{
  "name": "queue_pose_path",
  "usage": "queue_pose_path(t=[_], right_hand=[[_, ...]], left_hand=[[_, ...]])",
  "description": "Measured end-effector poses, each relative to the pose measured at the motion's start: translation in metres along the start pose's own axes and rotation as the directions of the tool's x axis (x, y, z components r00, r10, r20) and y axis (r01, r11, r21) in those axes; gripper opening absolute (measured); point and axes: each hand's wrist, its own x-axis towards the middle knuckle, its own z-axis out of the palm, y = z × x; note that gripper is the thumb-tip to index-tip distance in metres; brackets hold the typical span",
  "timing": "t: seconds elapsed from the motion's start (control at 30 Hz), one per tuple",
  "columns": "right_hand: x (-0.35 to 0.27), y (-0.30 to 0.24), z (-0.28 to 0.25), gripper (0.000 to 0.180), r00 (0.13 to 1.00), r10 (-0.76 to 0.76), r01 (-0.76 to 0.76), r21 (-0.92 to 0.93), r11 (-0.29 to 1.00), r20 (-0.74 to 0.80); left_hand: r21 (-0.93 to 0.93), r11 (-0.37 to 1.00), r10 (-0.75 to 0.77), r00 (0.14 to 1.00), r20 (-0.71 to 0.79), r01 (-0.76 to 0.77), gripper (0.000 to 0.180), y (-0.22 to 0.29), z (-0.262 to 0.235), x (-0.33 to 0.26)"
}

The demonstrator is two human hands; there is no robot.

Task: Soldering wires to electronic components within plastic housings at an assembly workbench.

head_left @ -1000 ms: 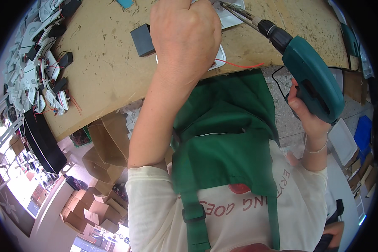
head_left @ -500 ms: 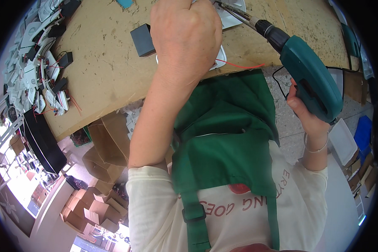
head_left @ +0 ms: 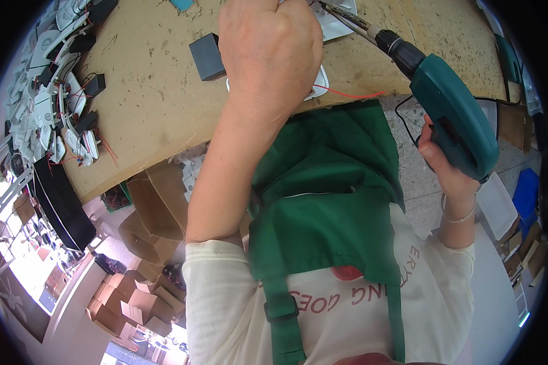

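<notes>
My right hand (head_left: 442, 157) is wrapped around the handle of a teal soldering gun (head_left: 455, 100) at the right edge of the table. Its dark, scorched metal tip (head_left: 341, 14) points up and left, close to my left fingers. My left hand (head_left: 271, 52) is closed over a white plastic part (head_left: 320, 84) by the table's front edge. Those fingertips lie at the top edge of the picture, so what they pinch is hidden. A red wire (head_left: 353, 95) runs out to the right from under this hand. Left of my wrist stands a dark grey block (head_left: 206, 58).
White plastic parts with black boxes and red wires (head_left: 49, 103) are heaped along the table's left side. Another white piece (head_left: 340, 24) lies beneath the gun's tip. A thin black cable (head_left: 402, 112) hangs by the right hand. Cardboard boxes (head_left: 143, 304) stand on the floor at lower left.
The soldering gun and my right hand have shifted slightly right and down, drawing the tip a little away from the left fingers. My left hand has hardly moved.
</notes>
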Motion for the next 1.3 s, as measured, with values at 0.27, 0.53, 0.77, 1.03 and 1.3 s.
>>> queue_pose_path(t=[0.27,0.53,0.77,1.03,1.3], right_hand=[[0.001,0.001,-0.001,0.027,0.999,0.032,-0.032,0.013,0.999,0.013],[0.001,0.004,0.001,0.026,0.999,0.020,-0.022,0.045,0.999,0.049],[-0.005,0.007,-0.003,0.048,0.991,0.048,-0.044,-0.030,0.999,0.124],[-0.003,0.003,-0.001,0.026,0.999,-0.005,0.003,0.044,0.999,0.045],[-0.004,0.002,0.005,0.030,0.998,-0.056,0.053,0.151,0.987,0.014]], left_hand=[[0.013,1.000,0.003,1.000,-0.009,-0.003,0.006,0.003,0.002,0.000],[0.226,0.974,-0.055,0.991,0.119,0.027,0.006,0.004,-0.001,-0.002],[0.066,0.997,-0.040,0.998,0.057,0.036,0.007,0.000,0.001,-0.003],[0.189,0.981,-0.059,0.991,0.117,0.036,0.007,0.001,0.004,0.000],[0.215,0.977,-0.011,0.995,0.095,-0.009,0.006,0.008,-0.005,0.004]])
